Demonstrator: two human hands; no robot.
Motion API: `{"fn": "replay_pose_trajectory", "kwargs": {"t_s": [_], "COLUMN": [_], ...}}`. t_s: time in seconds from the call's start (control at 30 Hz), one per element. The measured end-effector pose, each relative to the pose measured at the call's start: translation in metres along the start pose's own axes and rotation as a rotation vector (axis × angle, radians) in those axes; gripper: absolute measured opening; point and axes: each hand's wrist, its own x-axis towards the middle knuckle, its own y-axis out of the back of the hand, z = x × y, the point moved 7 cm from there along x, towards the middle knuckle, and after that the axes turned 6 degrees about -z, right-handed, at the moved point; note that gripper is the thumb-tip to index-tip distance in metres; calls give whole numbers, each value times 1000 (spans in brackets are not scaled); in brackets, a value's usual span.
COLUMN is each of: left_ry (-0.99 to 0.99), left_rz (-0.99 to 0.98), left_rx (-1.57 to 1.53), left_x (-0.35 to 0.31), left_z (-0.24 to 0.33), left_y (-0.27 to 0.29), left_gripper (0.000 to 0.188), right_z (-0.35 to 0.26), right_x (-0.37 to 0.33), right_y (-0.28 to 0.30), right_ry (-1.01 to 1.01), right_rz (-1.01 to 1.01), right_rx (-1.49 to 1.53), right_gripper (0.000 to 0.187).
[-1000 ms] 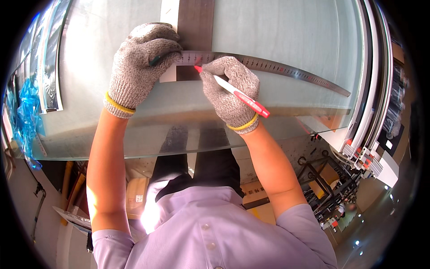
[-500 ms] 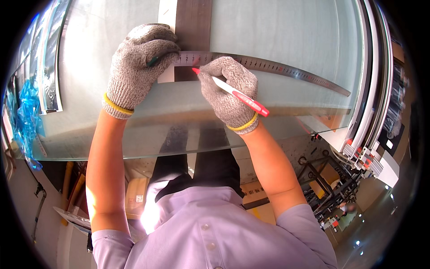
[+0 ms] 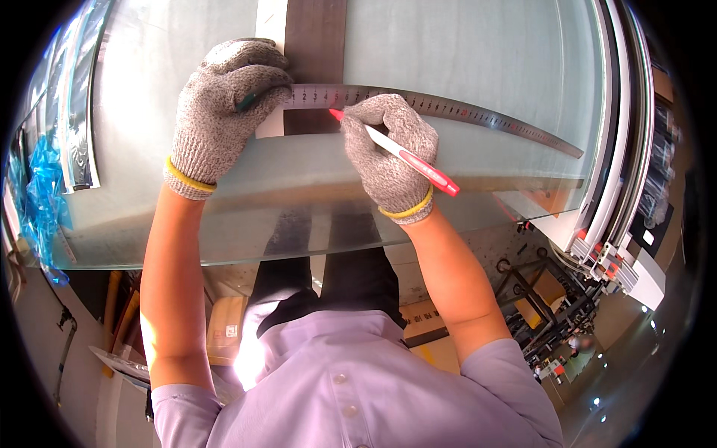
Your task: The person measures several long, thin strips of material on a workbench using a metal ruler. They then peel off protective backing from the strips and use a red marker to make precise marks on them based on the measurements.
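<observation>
A long steel ruler [image 3: 422, 103] lies across a dark brown strip [image 3: 317, 45] with a white band [image 3: 270, 19] along its left side. My left hand [image 3: 224, 104], in a grey speckled knit glove, pinches the ruler's left end. A small dark green piece [image 3: 249, 100] shows between its thumb and finger; its kind is hidden. My right hand [image 3: 392, 149], gloved alike, grips a red and white marker pen [image 3: 403, 153]. The red tip touches or nearly touches the ruler's lower edge, by the strip's right side.
Beneath everything is a glass-topped table [image 3: 478, 45]. Blue plastic film [image 3: 45, 179] and shiny dark strips [image 3: 78, 112] lie at its left. White metal rails [image 3: 620, 112] run along its right side. A cardboard box [image 3: 226, 328] stands below the front edge.
The strip and my left hand have shifted slightly left. My right hand has moved a little right and up, taking the pen tip along the ruler's lower edge.
</observation>
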Motion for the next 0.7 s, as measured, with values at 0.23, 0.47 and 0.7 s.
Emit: {"fn": "replay_pose_trajectory", "kwargs": {"t_s": [0.23, 0.47, 0.7], "left_ry": [-39, -41, 12], "left_rz": [47, 59, -11], "left_rx": [16, 24, 13], "left_x": [0, 0, 0], "left_z": [1, 3, 0], "left_y": [0, 2, 0], "left_gripper": [12, 12, 18], "right_z": [-1, -2, 1], "right_x": [1, 1, -1], "right_y": [0, -1, -2], "right_ry": [23, 45, 56], "right_rz": [-12, -20, -37], "right_rx": [-10, -10, -8], "right_gripper": [15, 13, 10]}}
